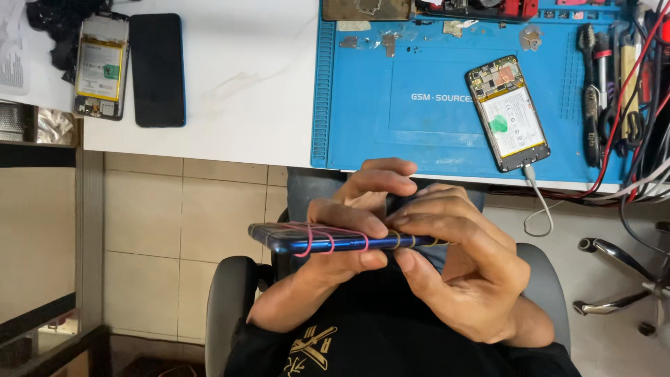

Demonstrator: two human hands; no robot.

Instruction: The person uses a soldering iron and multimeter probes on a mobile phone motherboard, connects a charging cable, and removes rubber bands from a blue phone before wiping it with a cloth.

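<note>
Both hands grip a blue phone (328, 239) edge-on over the lap, below the worktop (237, 77). Left hand (349, 230) pinches its middle, right hand (453, 265) clamps the far end. Pink rubber bands (307, 241) and yellowish ones already wrap it; banding looks mostly done. An opened phone (508, 113) lies on the blue mat (363, 105).

a phone repair workshop here: a blue repair mat (363, 105) covers the white surface (244, 77), an opened phone (508, 113) lies on it, battery exposed and cable plugged in, with hand tools (606, 84) and tangled wires (645, 132) alongside.
</note>
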